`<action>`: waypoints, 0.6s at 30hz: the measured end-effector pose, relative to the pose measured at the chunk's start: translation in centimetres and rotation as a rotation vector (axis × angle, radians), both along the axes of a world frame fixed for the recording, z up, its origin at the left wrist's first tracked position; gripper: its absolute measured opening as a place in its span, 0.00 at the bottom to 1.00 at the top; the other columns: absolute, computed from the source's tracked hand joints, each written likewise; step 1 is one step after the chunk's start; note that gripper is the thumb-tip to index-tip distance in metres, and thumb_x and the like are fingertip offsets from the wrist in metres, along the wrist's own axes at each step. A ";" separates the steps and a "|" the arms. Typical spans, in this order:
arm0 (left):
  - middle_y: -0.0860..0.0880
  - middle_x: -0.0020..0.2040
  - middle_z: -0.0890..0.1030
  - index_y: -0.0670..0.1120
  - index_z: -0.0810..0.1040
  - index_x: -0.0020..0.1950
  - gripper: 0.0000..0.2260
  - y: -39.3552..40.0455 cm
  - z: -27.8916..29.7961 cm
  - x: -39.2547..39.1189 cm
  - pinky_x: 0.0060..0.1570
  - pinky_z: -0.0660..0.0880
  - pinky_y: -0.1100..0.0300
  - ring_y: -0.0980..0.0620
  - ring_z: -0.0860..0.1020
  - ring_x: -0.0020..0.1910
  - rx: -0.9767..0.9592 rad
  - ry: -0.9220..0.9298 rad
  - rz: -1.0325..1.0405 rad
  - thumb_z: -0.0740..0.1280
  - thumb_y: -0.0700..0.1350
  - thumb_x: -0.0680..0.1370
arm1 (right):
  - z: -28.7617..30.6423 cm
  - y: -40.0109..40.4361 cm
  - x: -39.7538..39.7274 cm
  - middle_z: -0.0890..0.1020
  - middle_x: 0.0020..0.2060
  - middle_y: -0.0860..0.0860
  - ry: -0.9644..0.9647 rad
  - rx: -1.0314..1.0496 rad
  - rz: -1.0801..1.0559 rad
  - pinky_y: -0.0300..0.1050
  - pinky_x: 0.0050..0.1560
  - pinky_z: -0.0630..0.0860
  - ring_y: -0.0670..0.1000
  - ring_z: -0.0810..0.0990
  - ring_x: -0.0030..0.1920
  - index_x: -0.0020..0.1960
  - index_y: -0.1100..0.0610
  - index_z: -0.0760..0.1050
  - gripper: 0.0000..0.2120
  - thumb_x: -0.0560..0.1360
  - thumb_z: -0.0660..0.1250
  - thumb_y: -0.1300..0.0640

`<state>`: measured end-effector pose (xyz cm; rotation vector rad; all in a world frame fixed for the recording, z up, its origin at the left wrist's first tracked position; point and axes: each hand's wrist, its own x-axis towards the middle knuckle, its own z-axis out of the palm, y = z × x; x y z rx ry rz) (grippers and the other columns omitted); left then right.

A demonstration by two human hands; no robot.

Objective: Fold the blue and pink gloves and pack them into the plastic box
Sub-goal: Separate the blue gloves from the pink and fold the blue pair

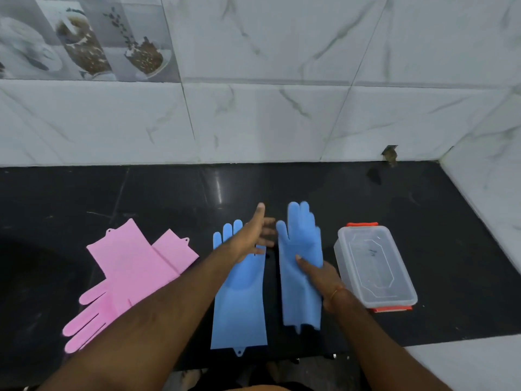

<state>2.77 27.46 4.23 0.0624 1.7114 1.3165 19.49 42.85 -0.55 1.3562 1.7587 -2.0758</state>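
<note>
Our right hand (318,280) grips the right blue glove (300,266) along its outer edge, thumb laid across the palm side, holding it lifted off the counter (394,193) with its fingers pointing toward the back wall. Our left hand (253,235) is spread wide and holds nothing; it hovers above the finger end of the left blue glove (239,306), and we cannot tell whether it touches that glove. The left blue glove lies flat near the front edge of the counter, cuff tab toward us.

The pink gloves (127,272) lie overlapped toward the counter's left side, cuffs toward the back, fingers toward the front edge, not yet folded. The plastic box (375,266) sits toward the right side, just beside the raised glove, with red clips at both ends. Its lid looks to be on, though through the clear plastic we cannot be sure.

We judge the task to be at its very start: the first blue glove is being taken up for folding. Next we would bring the free hand to that glove's finger end and fold it toward the cuff. The box may need opening before anything goes in.
</note>
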 end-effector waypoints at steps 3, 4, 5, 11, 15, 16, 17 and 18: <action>0.49 0.70 0.83 0.50 0.73 0.79 0.24 -0.7 -2.9 1.5 0.62 0.77 0.54 0.45 0.83 0.67 -0.138 0.259 -0.121 0.54 0.61 0.89 | -2.5 0.9 0.9 0.84 0.57 0.53 -0.110 0.216 0.029 0.51 0.49 0.81 0.52 0.84 0.49 0.69 0.56 0.72 0.33 0.71 0.82 0.47; 0.50 0.68 0.84 0.50 0.74 0.78 0.21 -1.3 -3.9 1.8 0.64 0.76 0.56 0.47 0.82 0.68 -0.186 0.445 -0.140 0.57 0.57 0.89 | -2.8 1.2 1.1 0.82 0.60 0.53 -0.132 0.266 0.058 0.51 0.51 0.79 0.49 0.81 0.49 0.70 0.54 0.69 0.35 0.70 0.82 0.46; 0.51 0.67 0.84 0.49 0.76 0.77 0.19 -2.0 -4.8 2.1 0.66 0.76 0.56 0.49 0.81 0.68 -0.245 0.649 -0.169 0.60 0.54 0.89 | -3.1 1.3 1.1 0.80 0.62 0.53 -0.144 0.304 0.102 0.51 0.52 0.77 0.47 0.80 0.49 0.71 0.52 0.65 0.37 0.70 0.82 0.46; 0.51 0.88 0.60 0.53 0.59 0.88 0.29 -6.5 -8.5 5.6 0.85 0.56 0.40 0.46 0.56 0.88 -0.542 1.175 -0.554 0.54 0.58 0.87 | -3.5 2.2 1.0 0.75 0.71 0.53 -0.216 0.525 0.447 0.54 0.66 0.75 0.56 0.78 0.66 0.78 0.51 0.57 0.42 0.74 0.77 0.41; 0.53 0.90 0.43 0.56 0.45 0.90 0.32 -8.1 -10.5 6.5 0.86 0.40 0.38 0.47 0.39 0.88 -0.610 1.194 -0.623 0.46 0.63 0.87 | -3.1 0.9 1.8 0.68 0.78 0.54 -0.315 0.924 0.549 0.56 0.68 0.76 0.58 0.76 0.71 0.84 0.55 0.46 0.49 0.77 0.69 0.35; 0.53 0.89 0.41 0.56 0.43 0.89 0.32 -8.3 -10.9 6.5 0.86 0.39 0.38 0.48 0.37 0.88 -0.633 1.193 -0.627 0.45 0.64 0.87 | -2.9 0.3 2.0 0.65 0.79 0.55 -0.347 1.093 0.573 0.57 0.67 0.77 0.58 0.75 0.71 0.84 0.54 0.44 0.50 0.77 0.67 0.33; 0.54 0.89 0.39 0.56 0.41 0.89 0.33 -8.4 -11.3 6.5 0.86 0.39 0.38 0.48 0.36 0.88 -0.648 1.186 -0.629 0.44 0.66 0.86 | -2.9 -0.2 2.1 0.63 0.80 0.55 -0.357 1.230 0.599 0.58 0.65 0.79 0.59 0.74 0.71 0.84 0.53 0.44 0.48 0.77 0.65 0.32; 0.54 0.89 0.38 0.56 0.41 0.89 0.33 -8.3 -11.7 6.5 0.86 0.39 0.38 0.48 0.36 0.88 -0.652 1.181 -0.625 0.43 0.66 0.86 | -3.0 -0.5 2.1 0.60 0.81 0.55 -0.345 1.311 0.625 0.61 0.63 0.79 0.60 0.72 0.72 0.84 0.51 0.46 0.46 0.77 0.62 0.32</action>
